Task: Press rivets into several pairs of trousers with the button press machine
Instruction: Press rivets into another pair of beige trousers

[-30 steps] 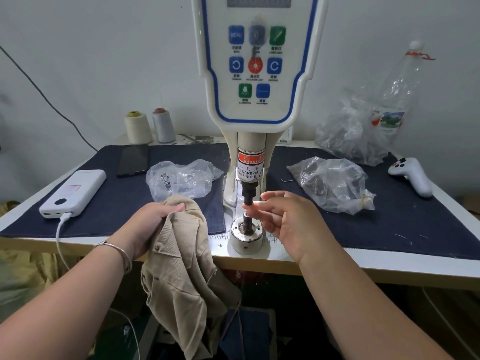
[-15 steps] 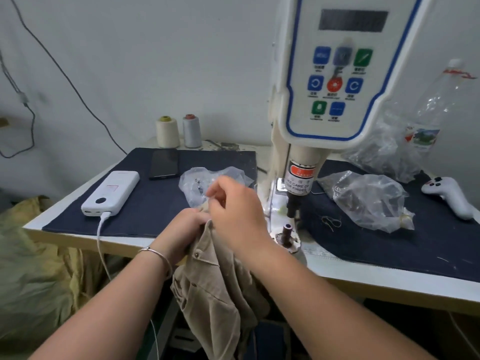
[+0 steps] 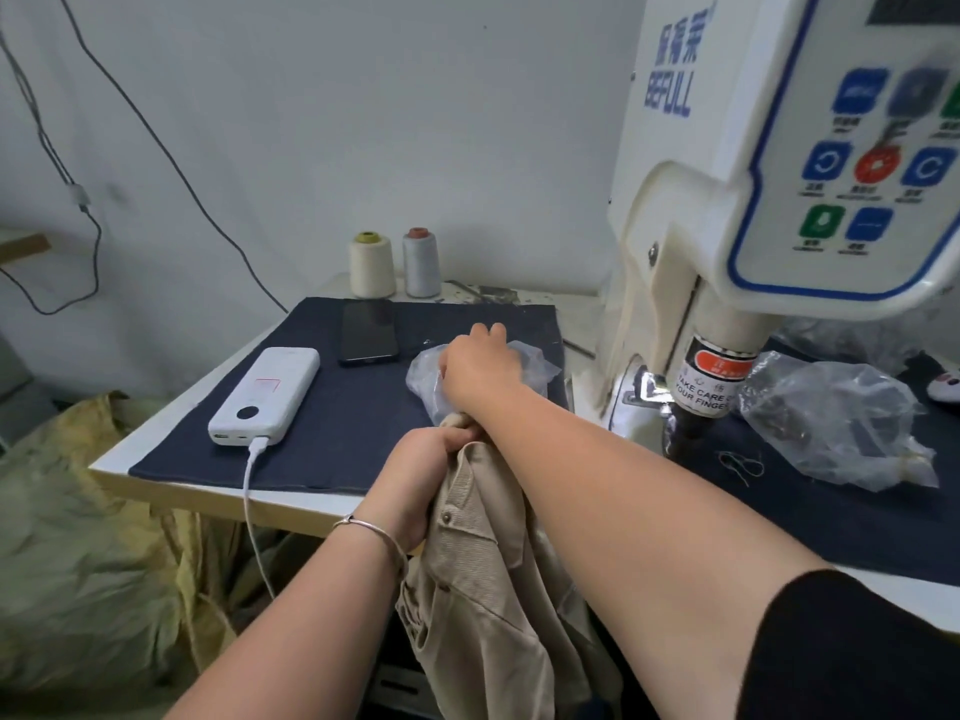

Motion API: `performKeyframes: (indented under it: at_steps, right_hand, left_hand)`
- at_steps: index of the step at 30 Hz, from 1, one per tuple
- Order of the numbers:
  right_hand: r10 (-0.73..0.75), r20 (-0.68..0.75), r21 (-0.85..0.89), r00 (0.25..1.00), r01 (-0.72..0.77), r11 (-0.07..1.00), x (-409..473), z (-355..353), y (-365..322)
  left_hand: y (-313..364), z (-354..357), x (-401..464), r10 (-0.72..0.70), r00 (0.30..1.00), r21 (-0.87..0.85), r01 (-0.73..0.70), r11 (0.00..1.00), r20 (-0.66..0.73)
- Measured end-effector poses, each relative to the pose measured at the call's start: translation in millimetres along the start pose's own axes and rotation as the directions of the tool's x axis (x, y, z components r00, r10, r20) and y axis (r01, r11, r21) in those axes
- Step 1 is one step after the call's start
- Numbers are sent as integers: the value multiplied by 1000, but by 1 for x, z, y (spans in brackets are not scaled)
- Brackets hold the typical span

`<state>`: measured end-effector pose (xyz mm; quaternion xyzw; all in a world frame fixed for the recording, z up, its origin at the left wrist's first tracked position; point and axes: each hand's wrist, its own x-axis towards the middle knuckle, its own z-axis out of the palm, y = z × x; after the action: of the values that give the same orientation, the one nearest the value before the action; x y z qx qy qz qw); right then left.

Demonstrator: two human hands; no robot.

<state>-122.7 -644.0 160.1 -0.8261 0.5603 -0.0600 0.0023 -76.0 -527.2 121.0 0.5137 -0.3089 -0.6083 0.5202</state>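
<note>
Beside the press, left hand (image 3: 422,472) grips trousers (image 3: 488,563).

Both of the person's forearms are bare from the wrist up. The left hand (image 3: 415,475) carries no ring that I can make out, but a thin silver bangle (image 3: 371,532) circles the wrist just behind it, a plain smooth band with a small thicker bead or joint on the near side. The right hand (image 3: 478,368) is bare as well, with nothing on the wrist. Higher up the right arm, at the lower right corner of the view, a black sleeve (image 3: 852,652) covers the upper arm, its hem a clean curved edge. The fabric looks plain and unmarked.
</note>
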Motion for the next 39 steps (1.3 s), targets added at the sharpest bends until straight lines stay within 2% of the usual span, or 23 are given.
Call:
performKeyframes:
  at_steps: [4,14,23,30,39]
  right_hand:
    - [27,-86,28,996,-25,999,4,9,-1]
    - [27,-11,86,1000,-26,996,7,11,-4]
    - [-32,-91,86,995,40,995,6,8,-7]
    - [-35,-20,70,999,36,997,6,10,-5]
    - [-10,5,44,1000,10,999,9,14,-7]
  left_hand:
    - [-1,-1,1,-2,1000,-1,2,1000,-9]
    - [0,1,0,-23,998,-22,21,1000,-51]
    - [0,0,0,-37,996,35,40,999,-85]
    - [-1,0,0,-14,997,47,17,999,-76]
    - [2,1,-1,-19,997,68,24,997,-81]
